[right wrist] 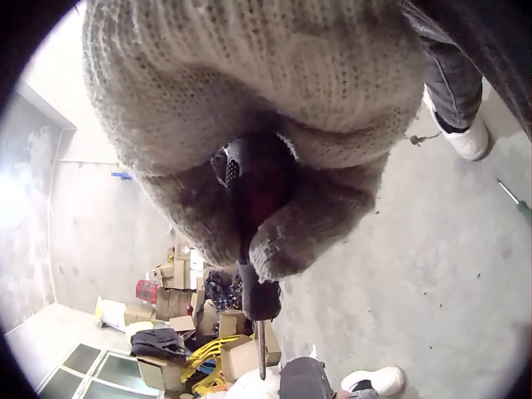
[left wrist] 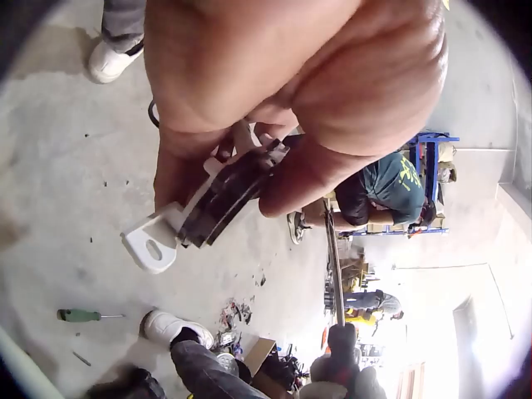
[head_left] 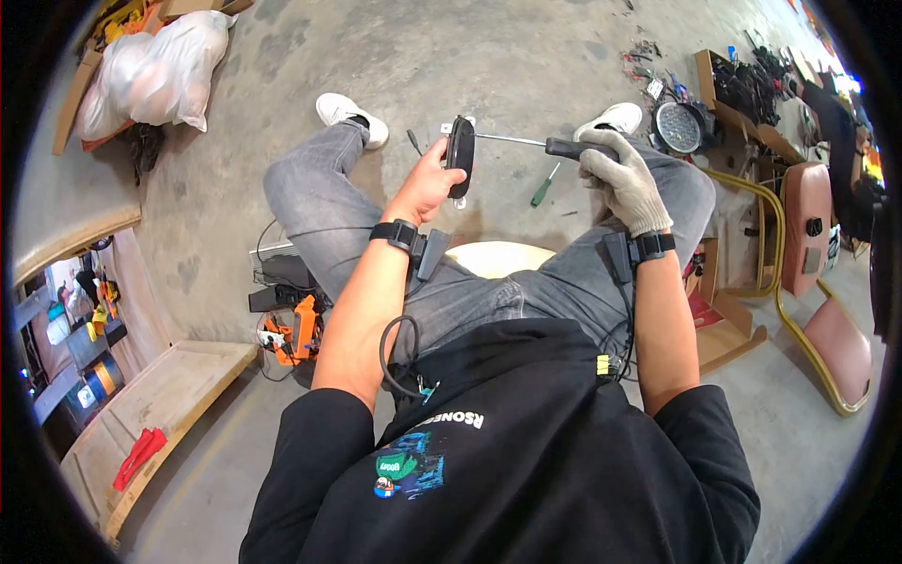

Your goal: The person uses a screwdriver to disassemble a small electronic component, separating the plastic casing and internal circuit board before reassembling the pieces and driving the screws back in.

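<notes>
My bare left hand (head_left: 430, 188) grips a flat, black, oblong device (head_left: 461, 155) upright between thumb and fingers. White slotted mounting tabs (left wrist: 152, 243) stick out from the device's ends. A light-grey knitted glove covers my right hand (head_left: 623, 179), whose fingers wrap around the black handle of a screwdriver (head_left: 567, 148). Its long metal shaft points left, and the tip meets the device's outline in the head view. In the right wrist view the handle (right wrist: 260, 301) comes out between gloved thumb and fingers. A short dark cable (head_left: 413, 143) shows beside the left hand.
A green-handled screwdriver (head_left: 541, 191) lies on the concrete between the feet. To the right are a round lamp-like part (head_left: 678, 127), a cardboard box (head_left: 719, 80) and a pink chair (head_left: 806, 226). An orange tool (head_left: 301, 329) stands left; another person (left wrist: 395, 195) bends over beyond.
</notes>
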